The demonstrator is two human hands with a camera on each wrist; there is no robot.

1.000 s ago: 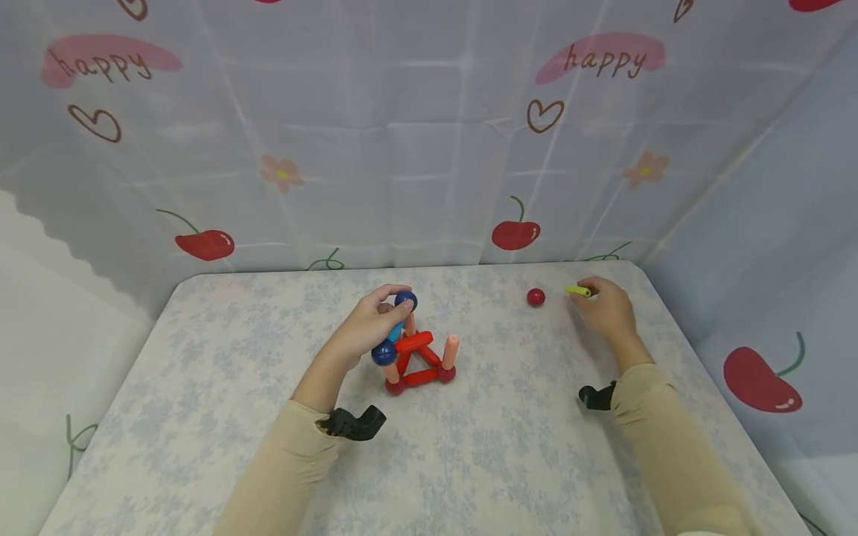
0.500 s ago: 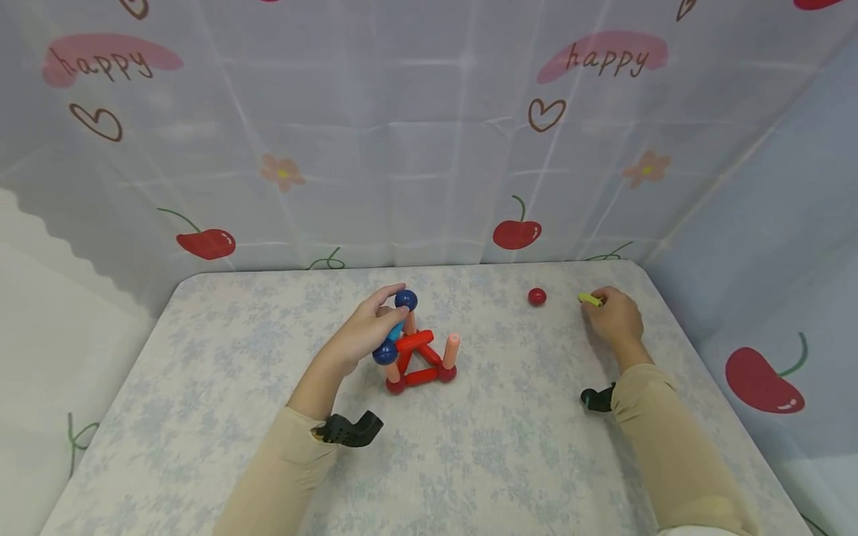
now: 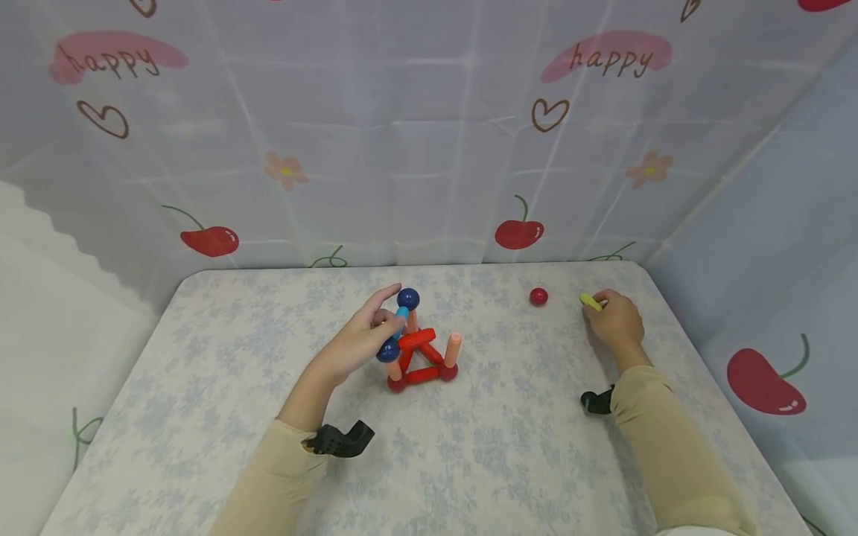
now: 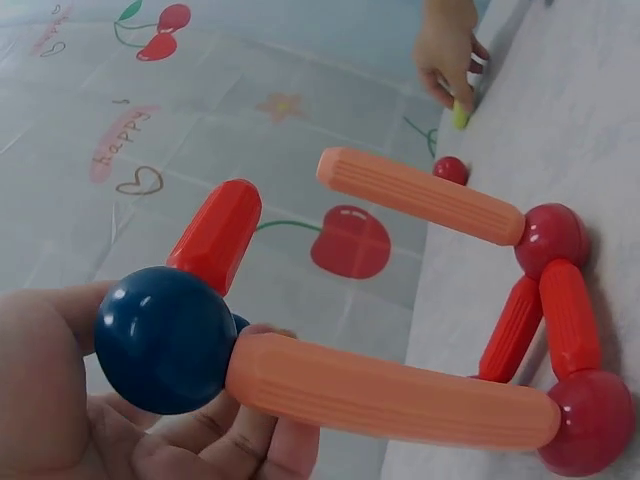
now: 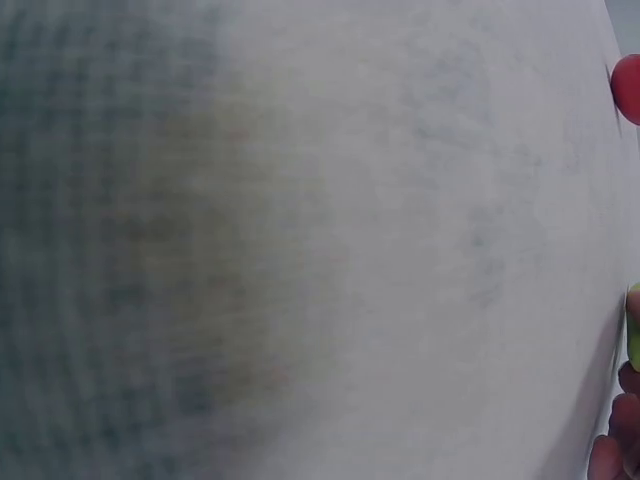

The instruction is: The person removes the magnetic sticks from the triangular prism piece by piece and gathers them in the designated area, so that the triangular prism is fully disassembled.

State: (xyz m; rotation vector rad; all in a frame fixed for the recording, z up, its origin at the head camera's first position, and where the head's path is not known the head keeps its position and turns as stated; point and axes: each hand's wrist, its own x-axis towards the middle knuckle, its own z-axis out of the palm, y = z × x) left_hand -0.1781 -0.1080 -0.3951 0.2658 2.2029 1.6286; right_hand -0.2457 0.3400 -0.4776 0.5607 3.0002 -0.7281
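In the head view my left hand [image 3: 360,336] is at the left side of a frame of magnetic sticks and balls, thumb and fingers around a light blue stick [image 3: 401,316]. That stick joins two dark blue balls [image 3: 408,298], each on a peach upright stick. In the left wrist view the nearer blue ball [image 4: 166,340] bears a red stick [image 4: 216,236] that points up and away. Red balls [image 3: 448,371] and red sticks [image 3: 423,375] form the triangular base; a third peach stick [image 3: 453,350] stands bare-topped. My right hand [image 3: 614,321] pinches a yellow-green stick [image 3: 590,301] close over the table.
A loose red ball [image 3: 538,297] lies on the patterned table [image 3: 509,447], left of my right hand. A printed curtain [image 3: 429,149] rises along the table's back edge, with another sheet at the right. Each wrist wears a black camera mount [image 3: 339,439].
My right hand has drawn slightly right and nearer with the yellow-green stick, which has turned. My left thumb has slid off the far blue ball's edge down to the light blue stick.
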